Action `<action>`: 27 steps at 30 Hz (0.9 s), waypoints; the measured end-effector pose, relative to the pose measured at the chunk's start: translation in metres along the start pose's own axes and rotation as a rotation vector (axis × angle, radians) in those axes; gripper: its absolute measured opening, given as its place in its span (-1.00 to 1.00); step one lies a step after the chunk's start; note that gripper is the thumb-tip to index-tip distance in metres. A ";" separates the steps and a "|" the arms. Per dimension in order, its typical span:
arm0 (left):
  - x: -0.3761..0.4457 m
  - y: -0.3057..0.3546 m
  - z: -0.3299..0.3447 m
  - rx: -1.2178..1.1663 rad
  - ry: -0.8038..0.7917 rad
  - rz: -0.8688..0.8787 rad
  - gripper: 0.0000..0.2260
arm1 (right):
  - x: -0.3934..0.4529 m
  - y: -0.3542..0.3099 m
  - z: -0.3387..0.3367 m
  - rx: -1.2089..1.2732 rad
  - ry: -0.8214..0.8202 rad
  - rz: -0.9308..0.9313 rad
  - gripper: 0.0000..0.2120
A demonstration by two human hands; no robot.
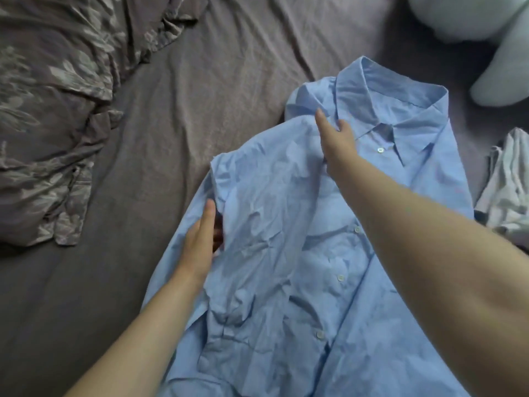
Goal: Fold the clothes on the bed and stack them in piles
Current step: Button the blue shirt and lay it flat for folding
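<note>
A light blue button-up shirt [286,224] lies front up on the grey bed sheet [171,124], collar at the far end. Its left side is folded over the front. My left hand [200,239] holds the folded flap's left edge, thumb on top and fingers tucked under the fabric. Near the shoulder, just left of the collar, my right hand [336,136] pinches the top of the same flap; my forearm crosses over the shirt's button line.
A rumpled grey duvet with a leaf pattern [51,110] covers the bed's left side. A pale blue-white soft object [472,18] lies at the top right. A crumpled white garment [509,184] sits at the right edge, beside the shirt.
</note>
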State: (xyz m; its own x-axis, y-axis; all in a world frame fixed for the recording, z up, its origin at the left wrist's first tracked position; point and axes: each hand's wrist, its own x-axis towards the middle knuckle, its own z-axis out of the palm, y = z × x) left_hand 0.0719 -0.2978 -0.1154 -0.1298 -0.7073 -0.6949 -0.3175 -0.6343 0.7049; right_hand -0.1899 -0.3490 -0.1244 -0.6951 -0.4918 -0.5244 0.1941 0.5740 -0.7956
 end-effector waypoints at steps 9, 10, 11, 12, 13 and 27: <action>-0.096 -0.099 -0.047 0.388 -0.002 -0.104 -0.81 | -0.256 0.179 -0.026 -0.055 -0.339 0.266 -0.88; -0.102 -0.108 -0.050 0.403 0.004 -0.129 -0.79 | -0.276 0.195 -0.027 -0.058 -0.360 0.305 -0.85; -0.108 -0.117 -0.054 0.406 0.001 -0.159 -0.78 | -0.290 0.208 -0.029 -0.066 -0.357 0.315 -0.84; -0.114 -0.127 -0.058 0.404 -0.013 -0.180 -0.77 | -0.303 0.216 -0.032 -0.074 -0.327 0.316 -0.83; -0.122 -0.133 -0.060 0.387 -0.034 -0.204 -0.77 | -0.315 0.222 -0.037 -0.069 -0.280 0.325 -0.83; -0.233 -0.175 0.014 1.108 -0.147 0.628 -0.61 | -0.339 0.235 -0.205 -0.276 0.324 0.282 -0.80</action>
State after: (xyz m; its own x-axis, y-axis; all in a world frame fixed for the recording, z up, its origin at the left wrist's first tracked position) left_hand 0.1446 -0.0181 -0.0786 -0.6204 -0.7036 -0.3465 -0.7638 0.4416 0.4708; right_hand -0.0506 0.0865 -0.0719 -0.8296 -0.0891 -0.5512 0.2455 0.8284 -0.5035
